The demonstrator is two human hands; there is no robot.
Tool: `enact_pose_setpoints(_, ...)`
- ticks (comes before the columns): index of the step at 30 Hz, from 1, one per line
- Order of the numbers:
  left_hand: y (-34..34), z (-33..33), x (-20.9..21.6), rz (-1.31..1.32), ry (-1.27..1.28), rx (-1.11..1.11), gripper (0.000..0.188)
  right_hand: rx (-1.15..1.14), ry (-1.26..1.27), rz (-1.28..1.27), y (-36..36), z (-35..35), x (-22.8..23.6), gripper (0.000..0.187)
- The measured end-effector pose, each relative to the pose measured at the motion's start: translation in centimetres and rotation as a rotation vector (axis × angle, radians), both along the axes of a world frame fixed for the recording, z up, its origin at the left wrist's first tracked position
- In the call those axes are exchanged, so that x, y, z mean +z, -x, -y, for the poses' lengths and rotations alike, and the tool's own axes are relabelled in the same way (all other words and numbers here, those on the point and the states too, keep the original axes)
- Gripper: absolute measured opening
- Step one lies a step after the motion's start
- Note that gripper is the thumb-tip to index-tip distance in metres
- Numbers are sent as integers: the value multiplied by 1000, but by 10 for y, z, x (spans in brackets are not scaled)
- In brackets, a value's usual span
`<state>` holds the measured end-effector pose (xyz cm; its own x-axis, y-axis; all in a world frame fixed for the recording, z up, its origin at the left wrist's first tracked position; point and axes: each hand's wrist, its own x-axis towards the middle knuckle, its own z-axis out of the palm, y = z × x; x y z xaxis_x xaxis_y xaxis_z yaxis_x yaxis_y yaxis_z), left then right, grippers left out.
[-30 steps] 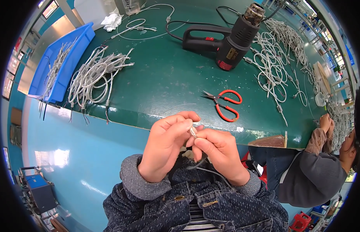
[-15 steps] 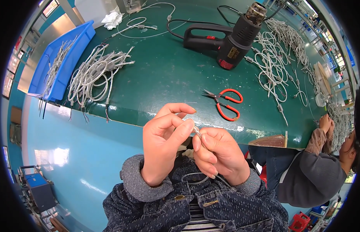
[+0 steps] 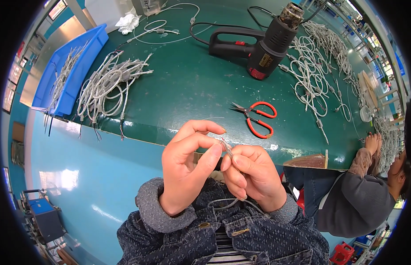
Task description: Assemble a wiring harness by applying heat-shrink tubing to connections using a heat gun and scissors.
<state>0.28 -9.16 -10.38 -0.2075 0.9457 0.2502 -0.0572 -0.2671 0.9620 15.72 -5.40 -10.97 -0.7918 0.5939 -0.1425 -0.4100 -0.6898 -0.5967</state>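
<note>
My right hand (image 3: pixel 254 174) pinches a thin grey cable (image 3: pixel 228 149) close to its stripped end, between thumb and index finger, with the other fingers curled below. Loose wire strands stick up from that end. My left hand (image 3: pixel 187 163) closes thumb and middle finger at the frayed tip, its index finger arched above and apart. The cable's tail loops down in front of my jacket. Beyond my hands, scissors with red handles (image 3: pixel 260 133) lie slightly spread on the green table (image 3: pixel 183 97).
A black heat gun (image 3: pixel 269 48) stands nozzle up at the back. Bundled cables (image 3: pixel 110 86) lie left beside a blue tray (image 3: pixel 84 66) holding more. Cable piles (image 3: pixel 309 73) cover the right side. A co-worker (image 3: pixel 360 194) sits at the right, hands on cables.
My left hand has shifted slightly down and left, and its fingers have slid, so more of the cable's frayed end shows. My right hand stays nearly in place.
</note>
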Motion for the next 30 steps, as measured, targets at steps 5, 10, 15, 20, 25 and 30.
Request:
enact_pose_setpoints(5, -1, 3, 6, -17, 54, 7, 9, -54, -70, 83, 3, 1, 3, 24)
enact_pose_setpoints(10, -2, 4, 4, 6, 50, -10, 7, -94, -125, 140, 4, 2, 4, 22)
enact_pose_setpoints(15, 1, 4, 3, 25, 83, -26, 11, -106, -177, 215, 5, 2, 7, 18)
enact_pose_setpoints(20, 5, 3, -2, -102, 3, -41, 13, -118, -166, 230, 4, 2, 8, 16)
enact_pose_setpoints(25, 4, 3, -2, -89, 18, -39, 13, -136, -232, 277, 3, 3, 6, 15)
enact_pose_setpoints(30, 6, 0, -7, -140, -14, -49, 7, -148, -310, 356, 4, 4, 6, 14)
